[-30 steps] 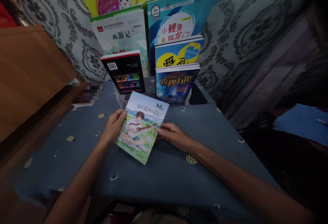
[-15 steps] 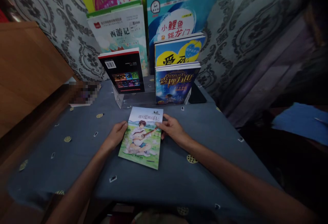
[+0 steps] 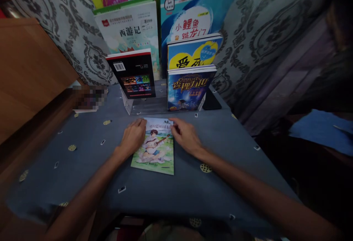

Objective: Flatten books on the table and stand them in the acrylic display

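Observation:
A thin book [image 3: 156,151] lies before me, its cover showing a figure with a guitar on grass. My left hand [image 3: 134,134] is closed on its upper left corner, covering part of the title. At the upper right edge, my right hand [image 3: 186,134] grips the book with bent fingers; some of those fingertips are hidden. Just beyond stands a clear acrylic rack [image 3: 128,104] bearing a black book [image 3: 134,75] on the left and a dark blue book [image 3: 190,88] on the right.
Behind them rise a pale green book [image 3: 132,31], a blue and yellow book [image 3: 182,51] and a teal book [image 3: 176,11]. A dark flat object [image 3: 211,100] lies right of the rack. A blurred-out book [image 3: 89,99] sits at the left on the grey tablecloth [image 3: 91,171].
The book has turned slightly straighter and sits flatter on the cloth. My left hand has slid up to its top left corner, and my right hand has moved a little towards its top.

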Demonstrator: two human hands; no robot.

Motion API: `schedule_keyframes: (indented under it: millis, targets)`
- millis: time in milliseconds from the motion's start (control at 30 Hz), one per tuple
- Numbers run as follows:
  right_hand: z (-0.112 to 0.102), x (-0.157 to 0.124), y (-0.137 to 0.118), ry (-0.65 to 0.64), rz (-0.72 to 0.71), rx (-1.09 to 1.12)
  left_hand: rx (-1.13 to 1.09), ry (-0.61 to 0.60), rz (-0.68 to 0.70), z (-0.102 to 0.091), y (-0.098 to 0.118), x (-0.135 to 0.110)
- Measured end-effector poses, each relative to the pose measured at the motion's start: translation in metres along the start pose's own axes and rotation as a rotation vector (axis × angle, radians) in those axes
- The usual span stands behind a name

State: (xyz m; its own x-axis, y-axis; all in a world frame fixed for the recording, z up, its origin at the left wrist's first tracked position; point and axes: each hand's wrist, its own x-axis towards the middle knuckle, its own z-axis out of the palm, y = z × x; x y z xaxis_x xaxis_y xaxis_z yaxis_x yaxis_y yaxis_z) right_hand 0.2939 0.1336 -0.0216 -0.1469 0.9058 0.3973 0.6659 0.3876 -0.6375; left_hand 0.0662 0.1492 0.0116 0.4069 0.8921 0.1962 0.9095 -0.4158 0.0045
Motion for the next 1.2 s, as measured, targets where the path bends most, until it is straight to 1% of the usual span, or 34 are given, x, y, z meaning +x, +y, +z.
schedule_keyframes:
  millis: [100, 167, 267, 400, 633, 700, 833, 1033, 1200]
  targets:
    - [0.017, 0.005, -0.019, -0.122, -0.235, -0.012, -0.034, 0.039, 0.059, 0.015, -0.004, 0.004]
    - [0.031, 0.010, -0.028, -0.213, -0.309, -0.024, -0.054, 0.068, 0.069, 0.024, -0.007, 0.003]
    - [0.047, 0.018, -0.034, -0.302, -0.307, -0.071, -0.086, 0.116, 0.072, 0.034, -0.010, 0.001]
    - [0.053, 0.022, -0.030, -0.347, -0.270, -0.105, -0.093, 0.138, 0.095, 0.038, -0.010, 0.000]
    - [0.051, 0.019, -0.020, -0.331, -0.261, -0.099, -0.059, 0.140, 0.102, 0.038, -0.010, 0.001]
    - [0.047, 0.017, -0.015, -0.307, -0.248, -0.101, -0.061, 0.148, 0.101, 0.038, -0.009, 0.000]
    - [0.034, 0.007, -0.001, -0.237, -0.234, -0.093, -0.077, 0.120, 0.079, 0.037, -0.009, 0.000]
    - [0.010, -0.004, 0.019, -0.185, -0.158, -0.128, -0.077, 0.119, 0.097, 0.034, -0.010, 0.000]
    - [0.005, -0.006, 0.022, -0.139, -0.098, -0.116, -0.045, 0.086, 0.128, 0.033, -0.010, 0.002]
